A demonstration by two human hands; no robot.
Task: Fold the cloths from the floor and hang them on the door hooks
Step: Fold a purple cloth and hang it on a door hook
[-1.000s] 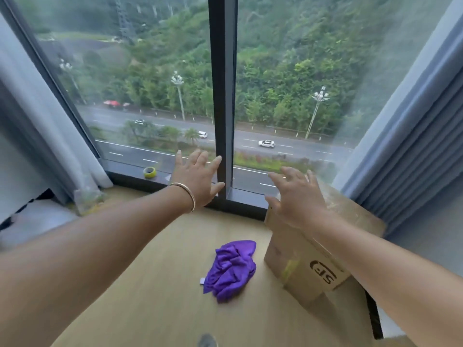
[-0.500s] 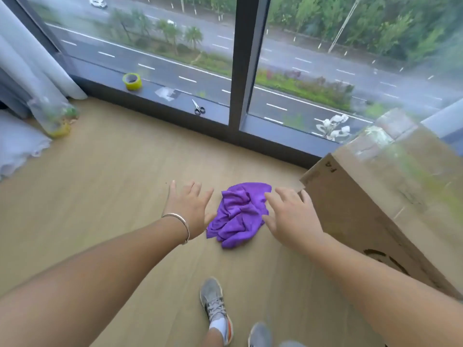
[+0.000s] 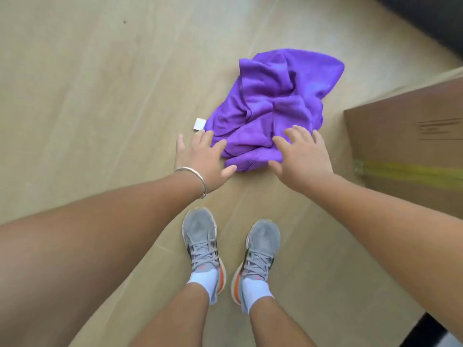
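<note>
Clearly the job is barely started: the purple cloth lies crumpled in a heap on the wooden floor, unfolded, and no door or hooks can be seen from here. Both hands are down at the near edge of the cloth. The left hand, with a bangle at the wrist, has its fingers spread and straight, the tips at or just over the cloth's edge; it grips nothing. The right hand is likewise spread flat over the cloth's near side, nothing pinched. Whether either actually touches the fabric I cannot tell. A small white tag sticks out at the cloth's left edge. Picking up, folding and hanging all remain. Just right of the cloth stands a cardboard box, taped shut with yellow tape, so its contents are hidden. The person's grey shoes stand on the near side of the cloth.
</note>
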